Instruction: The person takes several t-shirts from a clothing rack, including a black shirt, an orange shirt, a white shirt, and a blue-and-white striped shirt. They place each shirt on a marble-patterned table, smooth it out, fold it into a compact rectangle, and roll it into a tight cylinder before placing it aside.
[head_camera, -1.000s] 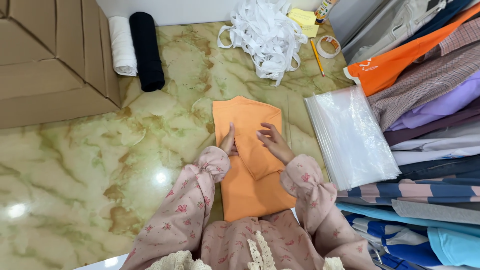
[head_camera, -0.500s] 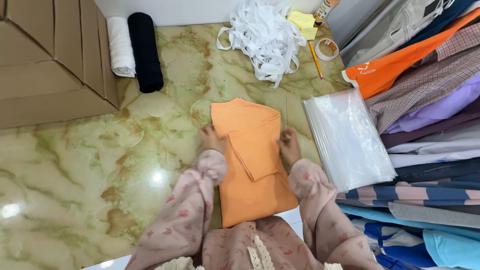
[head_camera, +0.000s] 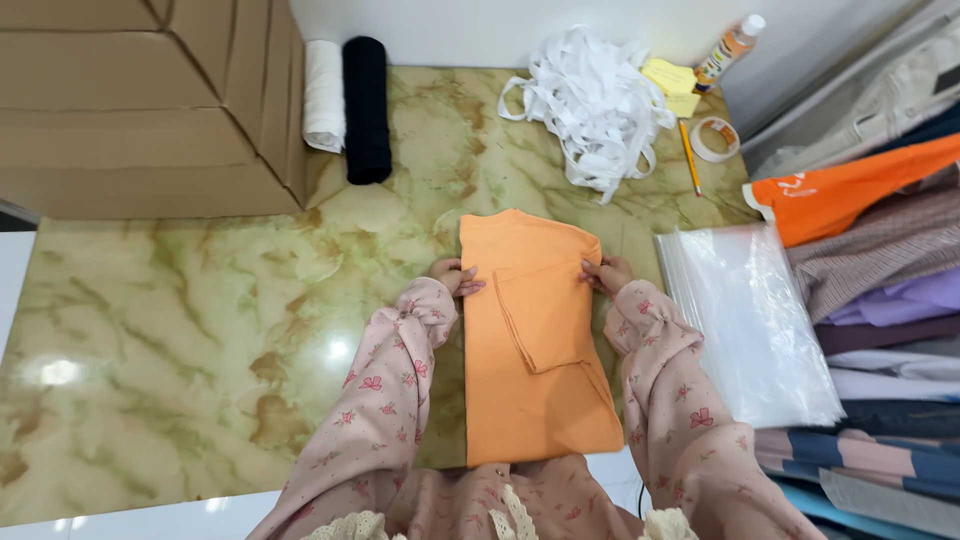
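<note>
A folded orange garment lies flat on the green marbled floor in front of me, its sleeve folded over the middle. My left hand grips its left edge near the top. On the opposite side, my right hand pinches the right edge at the same height. Both arms wear pink flowered sleeves.
A clear plastic bag lies right of the garment. Folded clothes are stacked along the right side. Cardboard boxes stand at far left, with white and black fabric rolls beside them. White tape tangle, pencil, tape roll and bottle lie behind.
My hands moved from the middle of the garment outward to its left and right edges, and now hold the edges.
</note>
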